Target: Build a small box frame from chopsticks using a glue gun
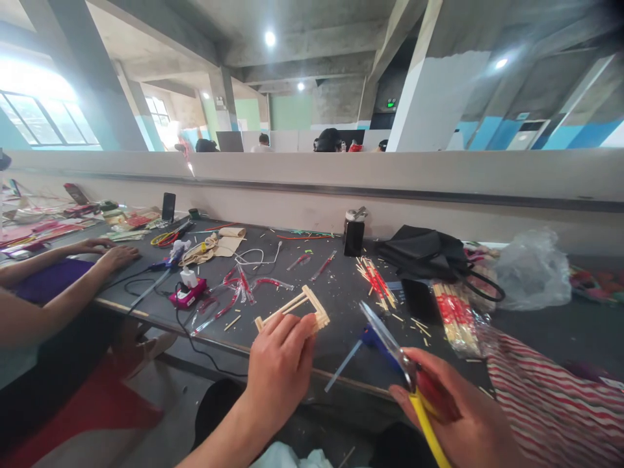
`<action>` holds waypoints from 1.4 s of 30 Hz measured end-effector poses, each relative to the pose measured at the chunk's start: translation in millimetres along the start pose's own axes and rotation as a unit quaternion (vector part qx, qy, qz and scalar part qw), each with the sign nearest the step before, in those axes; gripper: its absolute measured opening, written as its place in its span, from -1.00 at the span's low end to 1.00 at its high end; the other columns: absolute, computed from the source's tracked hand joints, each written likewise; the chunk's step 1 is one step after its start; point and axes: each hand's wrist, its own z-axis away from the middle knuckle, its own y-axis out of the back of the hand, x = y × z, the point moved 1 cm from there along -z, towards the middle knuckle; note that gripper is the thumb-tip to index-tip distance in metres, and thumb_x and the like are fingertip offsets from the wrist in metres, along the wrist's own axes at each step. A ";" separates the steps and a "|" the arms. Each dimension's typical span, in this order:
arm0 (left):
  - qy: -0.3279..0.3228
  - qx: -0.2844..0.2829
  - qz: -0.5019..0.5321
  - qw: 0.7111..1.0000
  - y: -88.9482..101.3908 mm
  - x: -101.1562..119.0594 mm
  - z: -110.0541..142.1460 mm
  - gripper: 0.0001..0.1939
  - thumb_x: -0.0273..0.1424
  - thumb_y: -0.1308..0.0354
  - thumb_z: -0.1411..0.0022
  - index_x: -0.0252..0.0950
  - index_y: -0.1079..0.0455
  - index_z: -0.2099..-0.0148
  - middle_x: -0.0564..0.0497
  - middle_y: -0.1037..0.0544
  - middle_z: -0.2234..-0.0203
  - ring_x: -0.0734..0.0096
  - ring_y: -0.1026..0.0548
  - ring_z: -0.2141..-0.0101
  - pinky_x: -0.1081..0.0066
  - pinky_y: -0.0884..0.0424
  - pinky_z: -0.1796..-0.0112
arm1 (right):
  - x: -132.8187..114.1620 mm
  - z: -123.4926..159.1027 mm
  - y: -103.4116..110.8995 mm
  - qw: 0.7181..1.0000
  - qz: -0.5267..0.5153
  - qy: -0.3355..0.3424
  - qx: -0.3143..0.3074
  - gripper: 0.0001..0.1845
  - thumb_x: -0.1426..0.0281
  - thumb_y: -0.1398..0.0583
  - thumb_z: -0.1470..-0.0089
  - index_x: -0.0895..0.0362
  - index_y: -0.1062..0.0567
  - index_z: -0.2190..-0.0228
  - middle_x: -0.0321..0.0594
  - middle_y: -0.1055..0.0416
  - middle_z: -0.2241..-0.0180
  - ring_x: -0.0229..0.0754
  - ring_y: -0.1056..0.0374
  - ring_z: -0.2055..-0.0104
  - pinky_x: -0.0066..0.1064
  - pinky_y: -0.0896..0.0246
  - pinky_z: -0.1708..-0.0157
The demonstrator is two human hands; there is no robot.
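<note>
My left hand (283,357) is closed on a small rectangular frame of pale wooden sticks (316,304), held just above the front of the dark table. The fingers cover its near side. In my right hand (463,409) is a pair of scissors (385,333) with long silver blades and yellow and red handles. The blades point up and left, apart from the frame. Behind them lies a blue glue gun (377,341), partly hidden, with a clear glue stick (344,367) reaching past the table edge.
Loose red-marked sticks (376,281) and a wrapped stick bundle (455,315) lie on the right, near a black bag (422,250) and striped cloth (556,390). Red-and-clear wrappers (244,286) and a magenta power socket (189,294) lie left. Another person's hands (117,257) rest farther left.
</note>
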 end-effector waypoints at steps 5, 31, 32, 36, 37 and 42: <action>0.020 0.001 0.063 0.998 3.3 0.2 0.9 -0.80 -0.55 -0.08 -0.23 -0.28 -0.37 0.10 0.00 -0.50 0.43 0.37 -0.39 0.41 0.38 -0.34 0.35 | -11.5 2.2 -0.9 0.998 -0.052 -0.046 0.003 -0.58 0.22 -0.26 -0.01 -0.01 -0.35 0.07 -0.28 -0.50 0.30 -0.26 -0.48 0.44 -0.54 -0.46 0.43; 0.491 -0.053 0.660 0.566 -18.6 -24.8 17.2 -0.78 -0.32 -0.19 -0.18 -0.28 -0.44 0.13 -0.04 -0.54 0.31 0.38 -0.48 0.33 0.48 -0.34 0.37 | 1.7 21.8 15.9 0.995 -0.044 -0.090 0.028 -0.56 0.34 -0.29 0.08 -0.02 -0.40 0.10 -0.32 -0.51 0.33 -0.23 -0.49 0.40 -0.56 -0.44 0.44; 0.493 -0.056 0.660 0.564 -20.1 -25.2 17.8 -0.75 -0.32 -0.19 -0.17 -0.29 -0.44 0.10 -0.04 -0.54 0.31 0.37 -0.48 0.33 0.47 -0.35 0.37 | -0.9 19.7 18.3 0.996 -0.031 -0.082 0.024 -0.55 0.34 -0.30 0.10 -0.02 -0.40 0.11 -0.34 -0.50 0.34 -0.24 -0.48 0.41 -0.56 -0.44 0.44; 0.488 -0.032 0.648 0.584 -19.6 -25.7 18.6 -0.74 -0.30 -0.24 -0.13 -0.29 -0.44 0.13 -0.05 -0.54 0.32 0.36 -0.49 0.36 0.47 -0.36 0.40 | -6.9 14.2 26.6 0.998 -0.026 -0.060 0.005 -0.52 0.38 -0.30 0.12 -0.06 -0.37 0.10 -0.36 -0.51 0.31 -0.25 -0.48 0.38 -0.58 -0.42 0.42; 0.483 -0.013 0.639 0.599 -17.8 -25.8 18.5 -0.75 -0.30 -0.25 -0.11 -0.29 -0.44 0.16 -0.03 -0.54 0.33 0.38 -0.49 0.38 0.49 -0.36 0.41 | -6.8 13.8 28.3 0.998 -0.027 -0.057 0.000 -0.51 0.38 -0.30 0.12 -0.07 -0.36 0.09 -0.37 -0.51 0.29 -0.25 -0.48 0.36 -0.58 -0.42 0.41; 0.423 0.097 0.571 0.697 -8.3 -30.6 23.8 -0.72 -0.33 -0.34 -0.01 -0.23 -0.41 0.21 0.07 -0.55 0.41 0.44 -0.50 0.40 0.52 -0.43 0.38 | -1.6 15.9 32.5 0.998 -0.003 -0.062 -0.027 -0.49 0.32 -0.31 0.08 -0.10 -0.32 0.06 -0.39 -0.48 0.34 -0.28 -0.46 0.41 -0.57 -0.40 0.41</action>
